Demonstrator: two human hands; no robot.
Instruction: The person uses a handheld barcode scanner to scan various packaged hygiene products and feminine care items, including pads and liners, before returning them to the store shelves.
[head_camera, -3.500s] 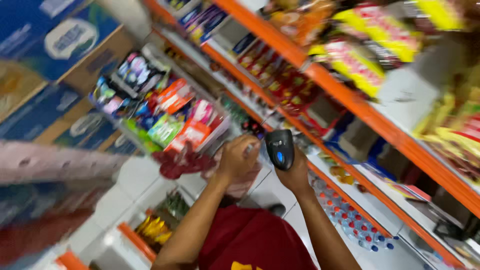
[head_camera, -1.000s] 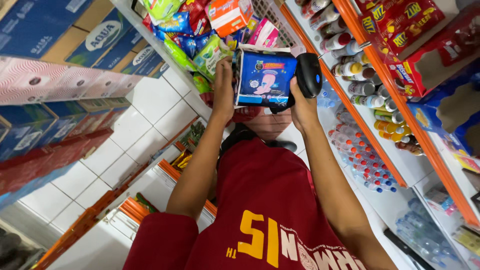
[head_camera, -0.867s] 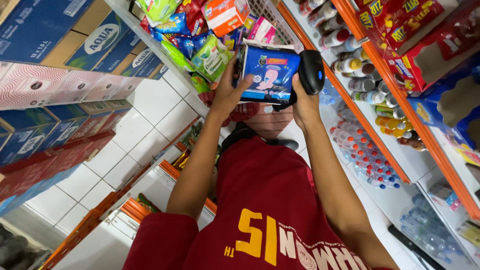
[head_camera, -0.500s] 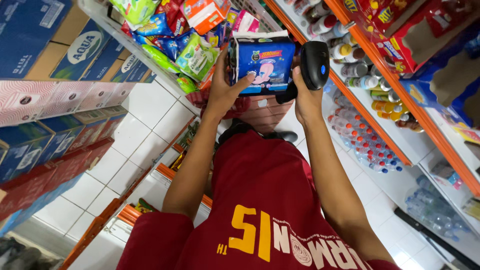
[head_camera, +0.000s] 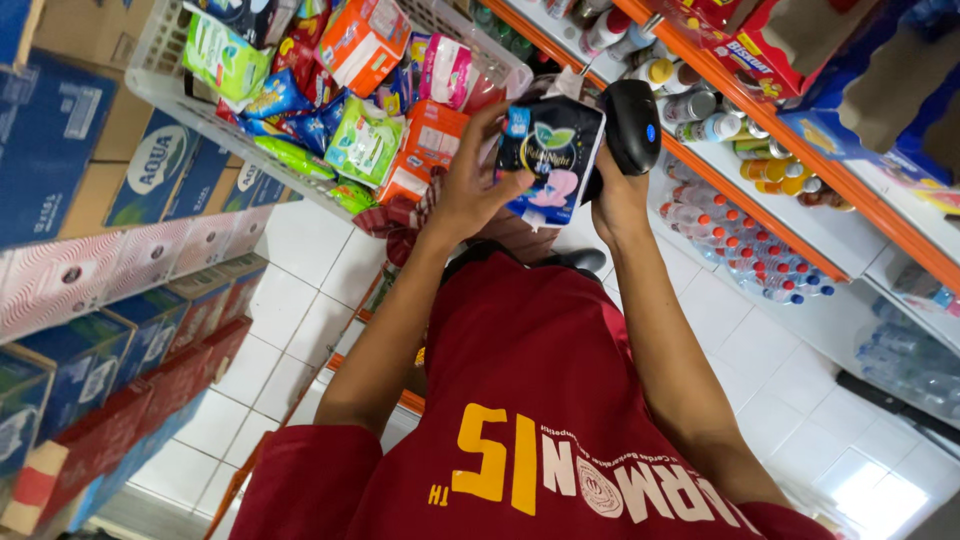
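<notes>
The left hand (head_camera: 470, 185) now grips a dark packet (head_camera: 550, 160) instead of the blue one, fingers clamped; the right hand (head_camera: 618, 190) holds the scanner (head_camera: 632, 125) beside it.

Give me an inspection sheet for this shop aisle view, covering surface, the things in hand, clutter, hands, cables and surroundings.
Surface: white tiled floor; no table seen.
Things in hand: dark blue packet held up next to the black handheld scanner.
Clutter: white wire basket heaped with colourful packets.
Hands: left hand grips the packet; right hand grips the scanner.
Cables: nothing seen.
Surroundings: orange-edged shelves with bottles on one side, stacked cartons on the other.
</notes>
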